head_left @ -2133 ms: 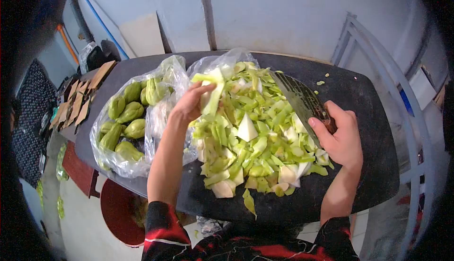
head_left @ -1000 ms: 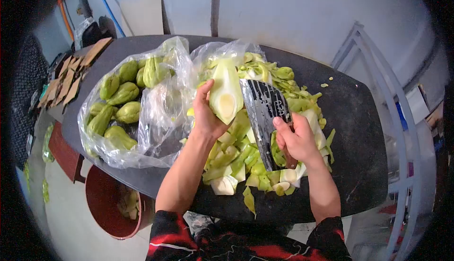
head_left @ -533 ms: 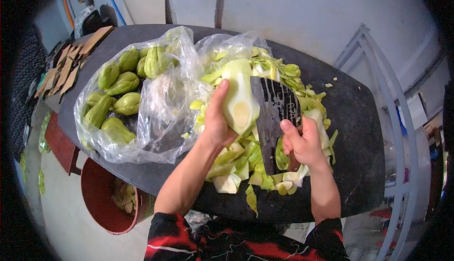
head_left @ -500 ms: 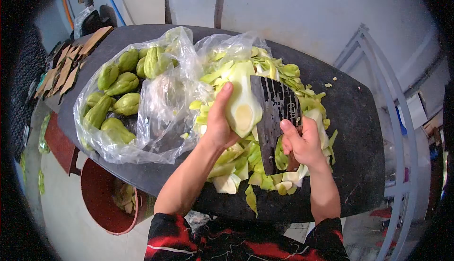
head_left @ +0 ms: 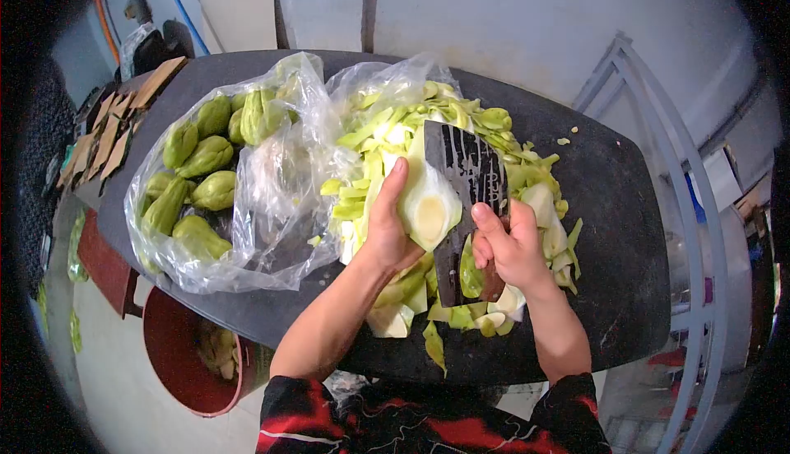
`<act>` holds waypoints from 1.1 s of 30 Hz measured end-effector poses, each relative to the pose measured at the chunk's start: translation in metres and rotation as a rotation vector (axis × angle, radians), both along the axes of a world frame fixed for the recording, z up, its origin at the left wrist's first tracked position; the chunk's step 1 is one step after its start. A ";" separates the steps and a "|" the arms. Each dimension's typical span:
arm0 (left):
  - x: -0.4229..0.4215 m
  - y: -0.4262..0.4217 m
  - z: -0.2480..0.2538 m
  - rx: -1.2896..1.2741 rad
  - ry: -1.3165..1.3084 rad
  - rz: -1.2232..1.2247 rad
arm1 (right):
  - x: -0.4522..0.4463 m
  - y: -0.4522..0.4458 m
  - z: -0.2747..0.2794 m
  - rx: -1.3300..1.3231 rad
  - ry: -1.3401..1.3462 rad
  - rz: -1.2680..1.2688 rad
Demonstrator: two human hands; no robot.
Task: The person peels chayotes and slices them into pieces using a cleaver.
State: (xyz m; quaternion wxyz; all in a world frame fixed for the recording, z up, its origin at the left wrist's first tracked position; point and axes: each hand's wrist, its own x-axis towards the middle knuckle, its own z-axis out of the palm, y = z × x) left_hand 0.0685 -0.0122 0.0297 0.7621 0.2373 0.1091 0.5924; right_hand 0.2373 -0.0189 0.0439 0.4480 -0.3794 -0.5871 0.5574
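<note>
A peeled chayote (head_left: 434,214) with pale cut flesh and an oval seed area rests in my left hand (head_left: 385,228), whose thumb lies along its left side. My right hand (head_left: 514,246) is closed around the handle of a dark, wet cleaver (head_left: 467,166). The broad blade stands upright against the chayote's right side and overlaps its upper part. Both hands are above a heap of green peels and pale slices (head_left: 539,199). My right fingers hide most of the handle.
Whole green chayotes (head_left: 206,156) lie in a clear plastic bag (head_left: 284,269) at the left of the dark table (head_left: 621,289). A reddish bin (head_left: 239,388) with pale pieces inside is below the table. A grey metal frame (head_left: 695,207) stands at the right.
The cleaver has moved up and left, so its blade now overlaps the upper chayote. The chayote has shifted slightly right and down. The camera view has tilted a little.
</note>
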 end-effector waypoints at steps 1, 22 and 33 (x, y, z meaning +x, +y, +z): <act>0.000 0.000 0.003 -0.012 0.023 0.018 | 0.000 0.000 0.000 -0.025 0.023 -0.003; -0.047 0.026 -0.016 0.238 -0.325 0.590 | -0.063 -0.055 0.006 1.077 -0.901 -0.075; -0.045 0.022 -0.006 0.273 -0.228 0.714 | -0.064 -0.051 0.002 1.164 -0.912 -0.078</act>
